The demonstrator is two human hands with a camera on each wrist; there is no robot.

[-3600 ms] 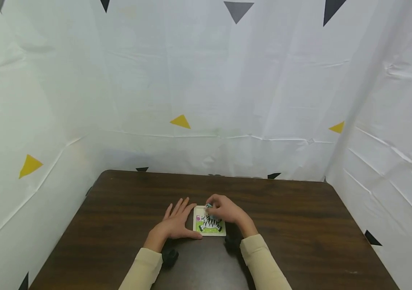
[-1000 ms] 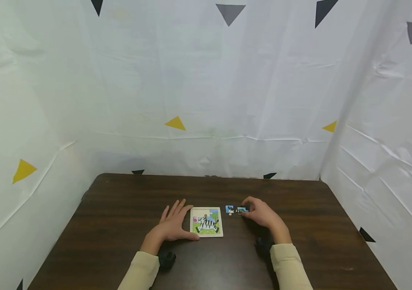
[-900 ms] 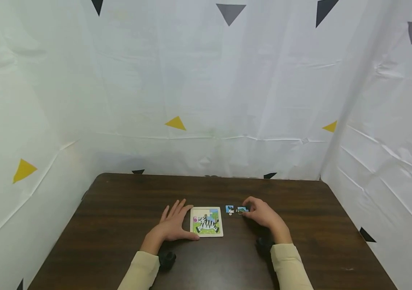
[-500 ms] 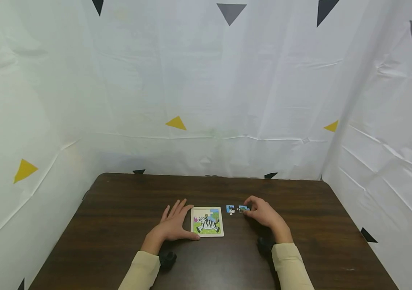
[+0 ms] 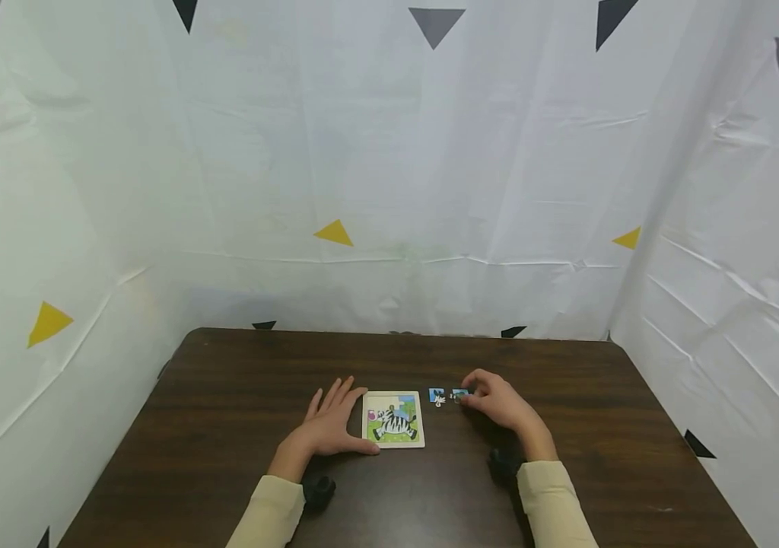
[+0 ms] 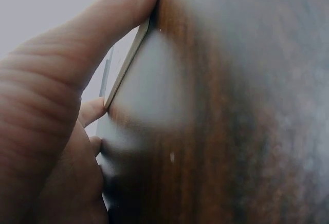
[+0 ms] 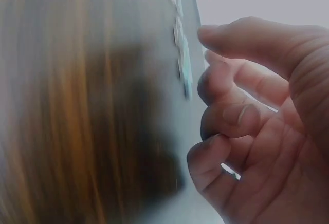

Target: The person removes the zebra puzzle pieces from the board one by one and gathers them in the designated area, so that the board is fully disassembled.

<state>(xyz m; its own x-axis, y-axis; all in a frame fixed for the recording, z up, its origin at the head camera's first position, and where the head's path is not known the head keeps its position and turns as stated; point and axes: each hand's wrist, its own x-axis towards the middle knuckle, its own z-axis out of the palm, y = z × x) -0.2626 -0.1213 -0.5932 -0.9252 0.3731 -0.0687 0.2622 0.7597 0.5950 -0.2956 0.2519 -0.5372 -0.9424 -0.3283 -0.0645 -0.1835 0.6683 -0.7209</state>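
Note:
A small square puzzle tray with a zebra picture lies on the table. Part of its picture area, at the upper left, shows bare pale wood. My left hand rests at the tray's left side with fingers spread, thumb along the near edge and index finger by the far left corner. To the tray's right lie two loose puzzle pieces, one with black and white on blue and one mostly blue-green. Close over the blue-green piece is my right hand, fingers loosely bent; its fingertips stand apart from the pieces in the right wrist view.
The dark wooden table has rounded far corners. White sheeting with grey, black and yellow triangles hangs behind it and at both sides. A black wrist camera sits under the left wrist, another under the right.
Since the oldest frame, my right hand has moved from over the tray, where it pinched a piece, to the loose pieces at the right. The tray's upper right now shows blue and green.

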